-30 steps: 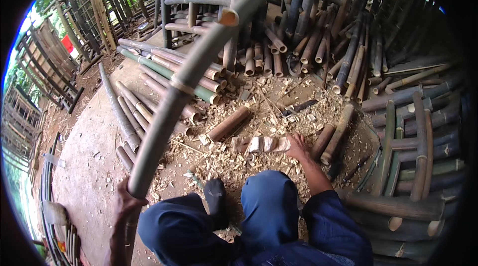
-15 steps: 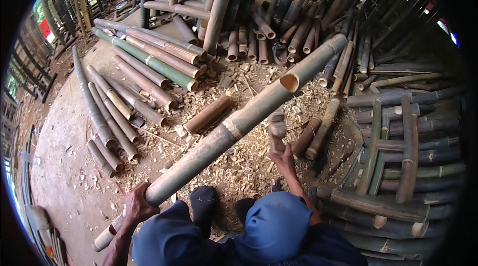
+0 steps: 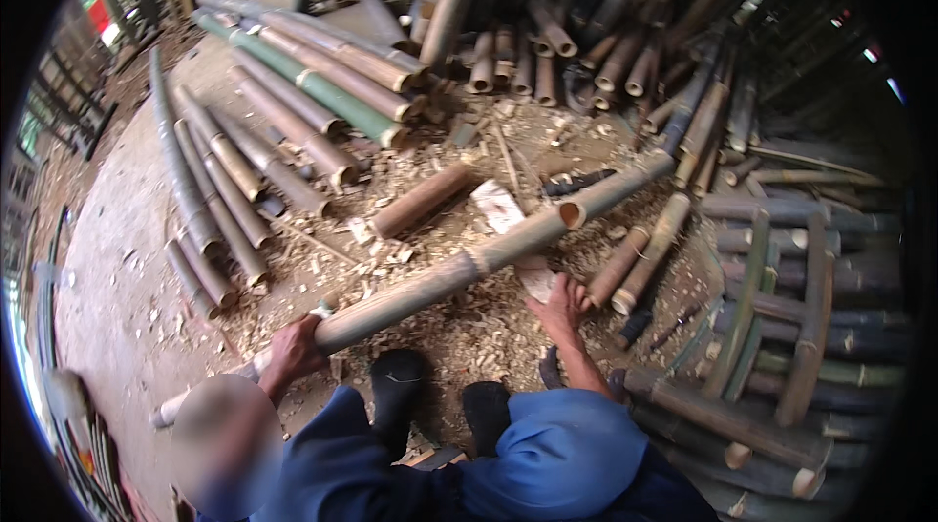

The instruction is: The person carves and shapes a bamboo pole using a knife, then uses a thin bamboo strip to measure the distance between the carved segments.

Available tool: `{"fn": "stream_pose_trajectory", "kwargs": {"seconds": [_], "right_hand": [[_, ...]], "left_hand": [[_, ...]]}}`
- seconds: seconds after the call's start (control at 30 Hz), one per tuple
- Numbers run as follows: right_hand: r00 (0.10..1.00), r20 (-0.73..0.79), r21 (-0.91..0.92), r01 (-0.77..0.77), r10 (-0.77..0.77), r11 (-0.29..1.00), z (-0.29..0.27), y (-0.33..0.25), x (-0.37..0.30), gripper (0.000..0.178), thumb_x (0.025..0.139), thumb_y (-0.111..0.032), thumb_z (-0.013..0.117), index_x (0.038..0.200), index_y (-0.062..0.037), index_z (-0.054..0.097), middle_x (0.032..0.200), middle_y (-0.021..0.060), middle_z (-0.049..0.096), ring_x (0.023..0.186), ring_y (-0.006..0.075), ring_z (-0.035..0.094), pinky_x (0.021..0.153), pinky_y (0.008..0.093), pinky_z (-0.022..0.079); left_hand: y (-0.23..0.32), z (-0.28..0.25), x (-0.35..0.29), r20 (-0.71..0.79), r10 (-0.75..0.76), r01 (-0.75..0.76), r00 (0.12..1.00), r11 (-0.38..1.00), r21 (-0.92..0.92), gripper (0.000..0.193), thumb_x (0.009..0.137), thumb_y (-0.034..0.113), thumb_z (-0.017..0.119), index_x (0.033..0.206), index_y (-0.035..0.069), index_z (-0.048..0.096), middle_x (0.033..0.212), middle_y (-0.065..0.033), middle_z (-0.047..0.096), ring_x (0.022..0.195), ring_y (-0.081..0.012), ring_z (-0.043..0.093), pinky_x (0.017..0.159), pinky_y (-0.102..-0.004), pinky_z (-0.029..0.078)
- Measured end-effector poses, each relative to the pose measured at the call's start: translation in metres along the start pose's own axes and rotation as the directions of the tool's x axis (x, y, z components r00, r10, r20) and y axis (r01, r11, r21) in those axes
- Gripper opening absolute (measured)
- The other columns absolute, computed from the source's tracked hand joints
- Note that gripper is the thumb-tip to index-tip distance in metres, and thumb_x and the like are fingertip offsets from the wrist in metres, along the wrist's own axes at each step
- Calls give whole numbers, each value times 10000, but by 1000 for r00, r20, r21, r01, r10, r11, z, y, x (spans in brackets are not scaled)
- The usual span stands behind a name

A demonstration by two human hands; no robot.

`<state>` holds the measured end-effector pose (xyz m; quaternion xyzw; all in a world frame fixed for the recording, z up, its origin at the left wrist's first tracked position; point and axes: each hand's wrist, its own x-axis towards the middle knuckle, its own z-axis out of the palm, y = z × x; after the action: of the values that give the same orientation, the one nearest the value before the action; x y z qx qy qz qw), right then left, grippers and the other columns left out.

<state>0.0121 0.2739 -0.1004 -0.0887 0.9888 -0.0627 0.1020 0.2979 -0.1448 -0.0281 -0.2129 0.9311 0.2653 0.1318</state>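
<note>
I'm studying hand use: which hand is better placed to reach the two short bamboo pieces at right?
Right hand, likely: it is beside those bamboo pieces, though holding the pale wood; the left hand grips the long pole farther away.

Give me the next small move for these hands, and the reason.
Probably settle the bamboo pole onto the wooden block, with the right hand steadying the block's near end: the left hand grips the pole, which crosses over the block near the pole's notch, though whether they touch is hard to tell.

bamboo pole (image 3: 440,281) blocks ahead; space lies before feet (image 3: 399,395).
</note>
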Motion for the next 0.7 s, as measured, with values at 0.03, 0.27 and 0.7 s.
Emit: {"fn": "stream_pose_trajectory", "kwargs": {"seconds": [0.03,0.27,0.7], "right_hand": [[1000,-7,26,-6,6,1000,0,3,1,813,751,-534,809,1320,-58,478,1310,226,536,1287,391,430,1043,564,296],[996,20,-22,-83,83,996,-4,-2,-6,803,770,-553,797,1325,-78,464,1340,216,532,1319,391,412,1043,566,300],[970,209,88,-143,122,986,2,2,-8,1081,809,-675,704,1572,-53,258,1542,260,392,1466,422,268,1153,616,163]], "left_hand": [[1,-3,5,7,2,-3,1000,999,34,548,572,214,806,1090,94,676,1039,-138,684,955,-383,685,800,-481,554],[-10,3,18,22,56,-56,998,998,6,566,576,260,808,1103,100,675,1052,-148,699,970,-380,687,827,-480,555],[-12,47,13,1,18,-18,1000,996,87,424,726,260,749,1103,94,650,1067,-175,690,1033,-367,669,874,-474,527]]}}
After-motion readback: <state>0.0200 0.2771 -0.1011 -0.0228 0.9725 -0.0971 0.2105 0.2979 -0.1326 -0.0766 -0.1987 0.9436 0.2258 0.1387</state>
